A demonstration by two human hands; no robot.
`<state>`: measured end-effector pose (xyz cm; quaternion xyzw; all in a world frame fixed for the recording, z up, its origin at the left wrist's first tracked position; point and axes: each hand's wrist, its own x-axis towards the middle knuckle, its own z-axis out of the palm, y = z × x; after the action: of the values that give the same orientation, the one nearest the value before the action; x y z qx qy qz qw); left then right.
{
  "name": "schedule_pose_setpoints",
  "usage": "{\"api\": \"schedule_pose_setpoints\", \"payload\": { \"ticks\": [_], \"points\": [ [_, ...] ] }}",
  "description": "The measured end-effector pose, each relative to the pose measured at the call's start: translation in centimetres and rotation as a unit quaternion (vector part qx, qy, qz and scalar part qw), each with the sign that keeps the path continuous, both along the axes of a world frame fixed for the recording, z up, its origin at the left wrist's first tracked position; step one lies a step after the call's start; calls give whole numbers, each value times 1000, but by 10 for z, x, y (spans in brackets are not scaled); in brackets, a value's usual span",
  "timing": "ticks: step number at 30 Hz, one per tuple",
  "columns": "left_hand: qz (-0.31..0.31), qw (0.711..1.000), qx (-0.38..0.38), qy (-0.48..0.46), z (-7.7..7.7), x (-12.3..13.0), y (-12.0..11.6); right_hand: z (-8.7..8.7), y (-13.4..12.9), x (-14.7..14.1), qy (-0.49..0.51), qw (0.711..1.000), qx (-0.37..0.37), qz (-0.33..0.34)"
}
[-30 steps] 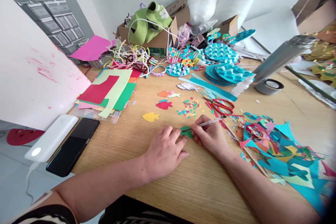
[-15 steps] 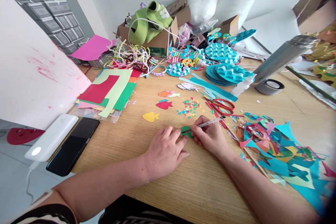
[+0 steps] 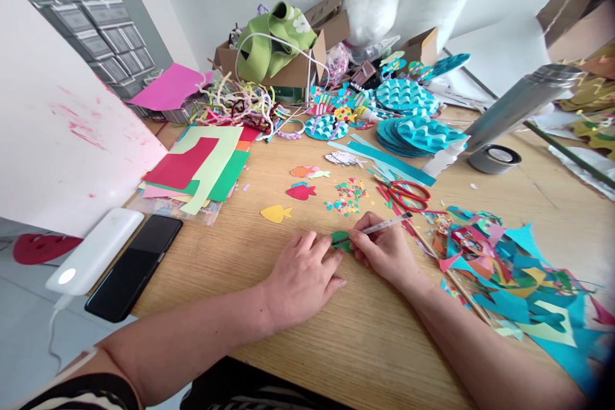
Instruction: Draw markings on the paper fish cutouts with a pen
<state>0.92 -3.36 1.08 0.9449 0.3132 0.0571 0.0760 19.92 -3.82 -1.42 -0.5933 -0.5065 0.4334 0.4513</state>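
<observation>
A pen (image 3: 388, 223) is gripped in my right hand (image 3: 382, 248), its dark tip resting on a small green paper cutout (image 3: 340, 241). My left hand (image 3: 303, 275) lies flat on the table with fingers stretched out, its fingertips at the cutout's left edge. Part of the green shape is hidden by my right fingers. Just beyond my hands lie a yellow paper fish (image 3: 276, 213), a red paper fish (image 3: 301, 191), an orange paper fish (image 3: 303, 172) and a white fish with drawn outlines (image 3: 344, 158). Beside them is a heap of tiny confetti dots (image 3: 350, 188).
Red-handled scissors (image 3: 407, 195) lie beyond my right hand, and a pile of paper scraps (image 3: 523, 275) spreads to the right. Coloured sheets (image 3: 218, 166), a phone (image 3: 134, 269) and a white power bank (image 3: 96, 250) are left. A steel flask (image 3: 519, 109) stands behind.
</observation>
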Motion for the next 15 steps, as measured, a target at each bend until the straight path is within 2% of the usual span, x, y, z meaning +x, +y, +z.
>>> {"api": "schedule_pose_setpoints", "payload": {
  "ticks": [8,15],
  "points": [
    [2,1000,2,1,0,-1,0,5,-1,-1,-6,996,35,-82],
    [0,1000,0,-2,0,0,0,1,1,0,-24,998,22,-49]
  ]
}}
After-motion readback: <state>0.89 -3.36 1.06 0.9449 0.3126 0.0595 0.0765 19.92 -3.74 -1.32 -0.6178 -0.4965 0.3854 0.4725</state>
